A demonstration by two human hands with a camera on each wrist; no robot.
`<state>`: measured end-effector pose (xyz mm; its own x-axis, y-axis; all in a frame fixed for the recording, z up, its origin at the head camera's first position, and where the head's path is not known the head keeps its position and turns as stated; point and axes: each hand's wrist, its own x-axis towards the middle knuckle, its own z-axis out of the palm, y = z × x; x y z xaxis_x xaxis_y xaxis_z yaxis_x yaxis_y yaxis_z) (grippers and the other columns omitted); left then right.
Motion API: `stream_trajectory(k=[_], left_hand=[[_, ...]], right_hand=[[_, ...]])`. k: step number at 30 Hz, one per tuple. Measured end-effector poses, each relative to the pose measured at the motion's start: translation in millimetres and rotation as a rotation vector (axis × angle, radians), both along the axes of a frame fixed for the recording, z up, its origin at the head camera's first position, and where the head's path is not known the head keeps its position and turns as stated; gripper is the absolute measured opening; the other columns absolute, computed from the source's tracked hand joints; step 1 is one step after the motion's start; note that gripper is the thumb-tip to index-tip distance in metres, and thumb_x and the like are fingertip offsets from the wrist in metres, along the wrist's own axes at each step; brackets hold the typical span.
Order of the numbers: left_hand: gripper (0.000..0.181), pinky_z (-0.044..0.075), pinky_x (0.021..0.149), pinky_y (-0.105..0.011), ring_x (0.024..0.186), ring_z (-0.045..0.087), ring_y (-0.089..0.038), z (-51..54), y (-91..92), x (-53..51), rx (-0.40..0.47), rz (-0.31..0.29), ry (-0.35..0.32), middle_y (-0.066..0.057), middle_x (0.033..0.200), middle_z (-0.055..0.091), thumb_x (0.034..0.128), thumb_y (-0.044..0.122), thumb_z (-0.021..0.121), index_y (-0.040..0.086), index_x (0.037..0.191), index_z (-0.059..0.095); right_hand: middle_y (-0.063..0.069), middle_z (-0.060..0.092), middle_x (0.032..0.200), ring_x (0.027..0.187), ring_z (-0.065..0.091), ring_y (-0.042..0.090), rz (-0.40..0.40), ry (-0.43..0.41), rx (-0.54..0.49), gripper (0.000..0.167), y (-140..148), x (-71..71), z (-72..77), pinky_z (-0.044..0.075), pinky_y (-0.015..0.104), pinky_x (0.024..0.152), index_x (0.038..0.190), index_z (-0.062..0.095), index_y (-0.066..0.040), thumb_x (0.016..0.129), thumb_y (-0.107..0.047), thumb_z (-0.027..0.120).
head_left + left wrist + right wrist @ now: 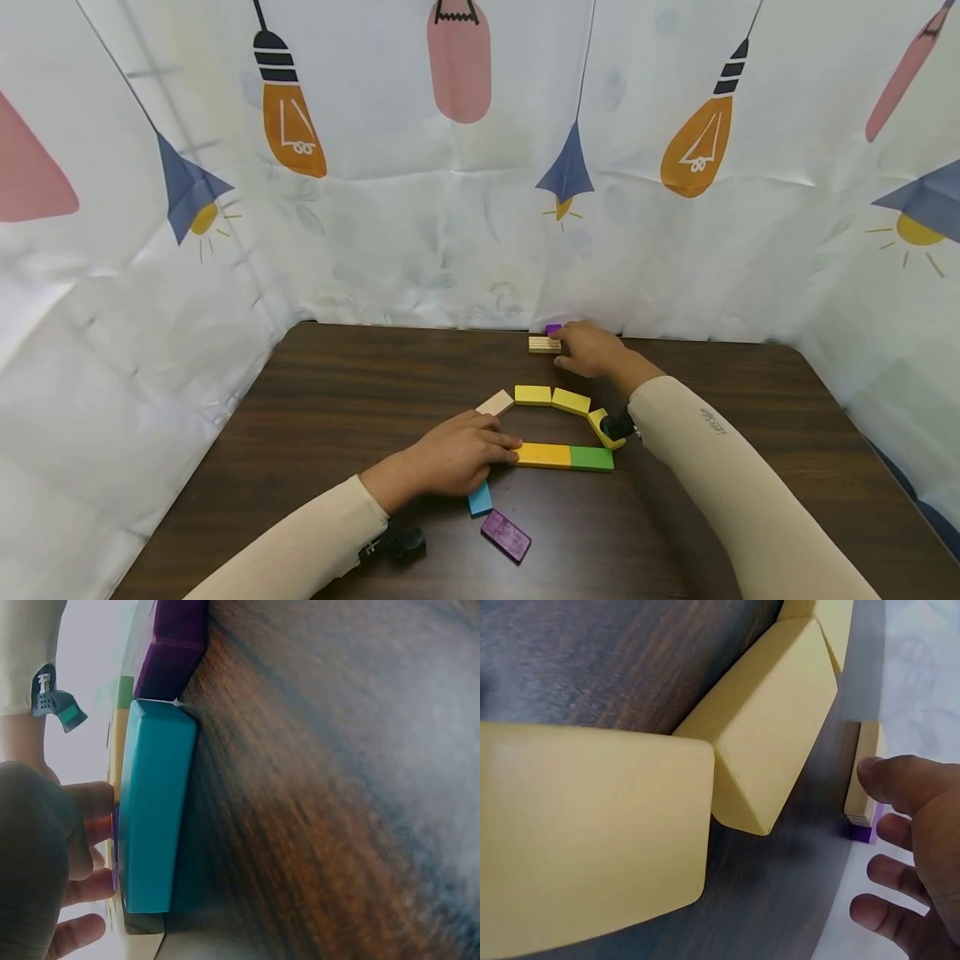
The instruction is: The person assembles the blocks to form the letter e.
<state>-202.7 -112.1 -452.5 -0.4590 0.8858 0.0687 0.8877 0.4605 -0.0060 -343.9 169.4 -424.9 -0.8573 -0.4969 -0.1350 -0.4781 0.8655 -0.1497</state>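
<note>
My left hand point(465, 454) lies over the left part of a row of flat blocks, its fingertips by the yellow-orange block point(543, 455). In the left wrist view the fingers touch a thin purple edge behind the blue block point(156, 810); most of that purple piece is hidden. At the table's far edge, my right hand point(592, 348) reaches to a small stack of plain wooden blocks point(542, 345) and a purple block point(553, 330) behind it. Its thumb overlaps the stack in the right wrist view, with the other fingers apart; contact is unclear.
Yellow blocks point(532, 396) curve above the row, starting from a pale wooden block point(495, 403). A green block point(592, 459) ends the row at right. Nearer me lies a dark purple block point(506, 536). A printed white curtain point(450, 250) hangs behind the brown table point(360, 367).
</note>
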Motion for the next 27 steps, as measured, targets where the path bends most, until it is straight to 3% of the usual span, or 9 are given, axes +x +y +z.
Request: stream_trajectory(k=[5, 14, 21, 27], left_hand=[[0.036, 0.044, 0.102, -0.035, 0.118, 0.056, -0.016, -1.9, 0.0, 1.1, 0.013, -0.003, -0.006, 0.012, 0.143, 0.059, 0.102, 0.017, 0.057, 0.026, 0.134, 0.071], [0.035, 0.043, 0.101, -0.034, 0.118, 0.055, -0.015, -0.1, 0.9, 2.0, 0.012, -0.01, 0.006, 0.013, 0.143, 0.059, 0.1021, 0.018, 0.058, 0.026, 0.134, 0.07], [0.035, 0.043, 0.101, -0.034, 0.118, 0.055, -0.016, 1.2, 1.1, 2.6, 0.013, -0.006, -0.002, 0.013, 0.143, 0.059, 0.1021, 0.019, 0.059, 0.026, 0.134, 0.071], [0.037, 0.045, 0.099, -0.035, 0.118, 0.056, -0.016, 1.0, 1.1, 1.7, 0.002, 0.0, 0.018, 0.013, 0.142, 0.059, 0.0997, 0.015, 0.059, 0.027, 0.133, 0.071]], right_hand=[[0.018, 0.056, 0.142, 0.131, 0.051, 0.039, 0.019, -0.019, 0.032, 0.046, -4.5, -1.4, -2.9, 0.043, 0.055, 0.107, 0.145, 0.059, -0.009, 0.102, -0.025, 0.065], [0.012, 0.06, 0.131, 0.123, 0.054, 0.034, -0.039, -0.012, 0.03, 0.036, -5.1, 3.2, -3.4, 0.05, 0.053, 0.098, 0.133, 0.068, -0.013, 0.1, -0.027, 0.069], [0.003, 0.07, 0.109, 0.099, 0.065, 0.023, -0.062, -0.011, 0.008, 0.023, -3.4, 0.7, -6.0, 0.056, 0.046, 0.085, 0.118, 0.073, -0.013, 0.098, -0.025, 0.07], [0.003, 0.071, 0.108, 0.092, 0.064, 0.021, -0.057, 0.032, -0.018, 0.028, 0.2, 4.8, -4.8, 0.056, 0.043, 0.075, 0.119, 0.072, -0.011, 0.093, -0.021, 0.072]])
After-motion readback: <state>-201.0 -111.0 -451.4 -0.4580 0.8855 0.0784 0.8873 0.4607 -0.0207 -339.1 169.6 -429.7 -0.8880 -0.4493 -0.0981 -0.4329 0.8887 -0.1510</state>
